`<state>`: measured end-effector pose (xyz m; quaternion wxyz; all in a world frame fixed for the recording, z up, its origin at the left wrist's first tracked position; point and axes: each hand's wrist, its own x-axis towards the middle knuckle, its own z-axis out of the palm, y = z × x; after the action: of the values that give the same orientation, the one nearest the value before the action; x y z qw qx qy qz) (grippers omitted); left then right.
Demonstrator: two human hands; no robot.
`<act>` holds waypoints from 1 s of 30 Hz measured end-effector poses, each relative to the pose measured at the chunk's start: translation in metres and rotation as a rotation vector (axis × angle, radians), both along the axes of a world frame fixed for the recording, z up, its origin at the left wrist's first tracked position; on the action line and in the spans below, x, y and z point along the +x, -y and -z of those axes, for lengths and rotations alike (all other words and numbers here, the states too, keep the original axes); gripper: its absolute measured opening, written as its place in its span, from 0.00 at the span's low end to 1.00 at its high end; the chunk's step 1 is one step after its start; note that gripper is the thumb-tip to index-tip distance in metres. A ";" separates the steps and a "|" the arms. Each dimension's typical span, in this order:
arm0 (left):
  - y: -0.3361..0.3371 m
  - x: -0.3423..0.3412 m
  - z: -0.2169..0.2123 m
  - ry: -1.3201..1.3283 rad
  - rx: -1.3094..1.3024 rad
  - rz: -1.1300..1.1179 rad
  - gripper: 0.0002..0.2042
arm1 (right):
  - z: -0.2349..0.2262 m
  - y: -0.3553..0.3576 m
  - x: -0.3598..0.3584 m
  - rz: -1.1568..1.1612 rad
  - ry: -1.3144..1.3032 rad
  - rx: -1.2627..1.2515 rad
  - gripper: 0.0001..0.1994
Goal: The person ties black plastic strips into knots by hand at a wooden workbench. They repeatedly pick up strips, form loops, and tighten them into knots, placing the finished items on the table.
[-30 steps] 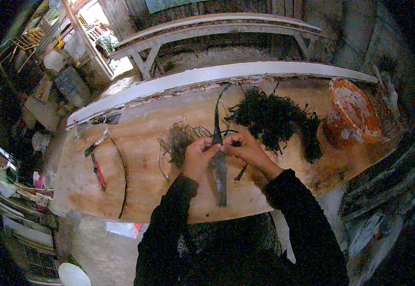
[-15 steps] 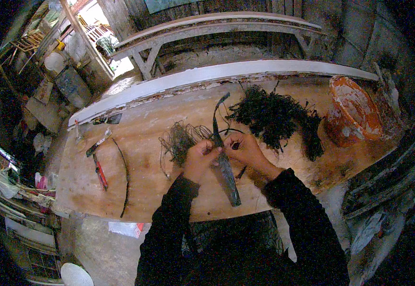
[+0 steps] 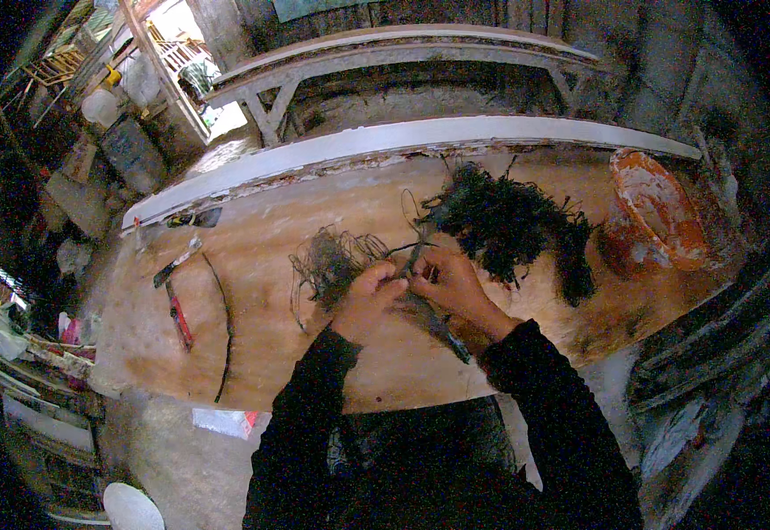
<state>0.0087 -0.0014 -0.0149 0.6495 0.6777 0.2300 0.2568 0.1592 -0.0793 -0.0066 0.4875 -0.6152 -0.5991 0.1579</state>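
Observation:
My left hand (image 3: 371, 296) and my right hand (image 3: 449, 284) meet over the middle of the table, both closed by pinching fingers. Between them they hold a dark flat strip (image 3: 445, 331), whose lower end slants toward the near edge. A thin dark cord loop (image 3: 409, 205) rises beyond the fingertips. The exact grip on the strip is partly hidden by the fingers. Beside my left hand lies a tangle of thin dark string (image 3: 330, 265). A heap of black stringy fibre (image 3: 508, 221) lies beyond my right hand.
On the wooden table (image 3: 288, 371) at left are a red-handled cutter (image 3: 179, 320), another blade tool (image 3: 177, 263) and a long dark curved strip (image 3: 226, 327). An orange, white-crusted container (image 3: 654, 212) stands at right. A white-topped board (image 3: 385, 137) borders the far side; a bench (image 3: 402, 55) stands beyond.
The dark strip has tilted, its lower end swinging right. Its long upper end no longer stands up beyond my hands, where the thin loop now shows. Both hands stay close together.

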 end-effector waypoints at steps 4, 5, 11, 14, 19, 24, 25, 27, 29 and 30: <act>-0.003 0.002 -0.015 0.127 -0.060 -0.431 0.12 | -0.010 0.008 0.008 0.065 0.038 -0.229 0.09; -0.009 -0.007 -0.025 0.158 -0.011 -0.606 0.13 | -0.015 0.008 0.006 0.059 0.065 -0.245 0.09; -0.087 -0.091 -0.008 0.351 0.333 -1.148 0.14 | -0.014 0.004 0.011 0.201 0.069 -0.145 0.09; -0.067 -0.112 -0.048 0.784 -0.199 -1.157 0.15 | -0.014 0.003 0.027 0.250 0.065 -0.311 0.11; -0.119 -0.205 0.012 0.968 -0.400 -0.985 0.12 | -0.003 -0.008 0.045 0.285 0.039 -0.151 0.09; -0.104 -0.150 -0.020 1.030 -0.587 -0.750 0.08 | -0.002 -0.006 0.036 0.153 -0.146 -0.222 0.09; -0.096 -0.137 -0.026 0.999 -0.605 -0.736 0.07 | -0.018 0.000 0.027 0.121 -0.230 -0.286 0.09; -0.082 -0.116 -0.036 0.940 -0.631 -0.702 0.05 | -0.027 0.005 0.022 0.079 -0.275 -0.334 0.09; -0.077 -0.104 -0.031 0.888 -0.723 -0.369 0.05 | -0.023 0.005 0.024 0.064 -0.170 -0.305 0.09; -0.073 -0.099 -0.029 0.855 -0.760 -0.207 0.05 | -0.020 0.004 0.025 0.057 -0.108 -0.285 0.09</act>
<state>-0.0907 0.0718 0.0139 0.8538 0.2070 0.0886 0.4693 0.1842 -0.0834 0.0133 0.4311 -0.6853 -0.5260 0.2603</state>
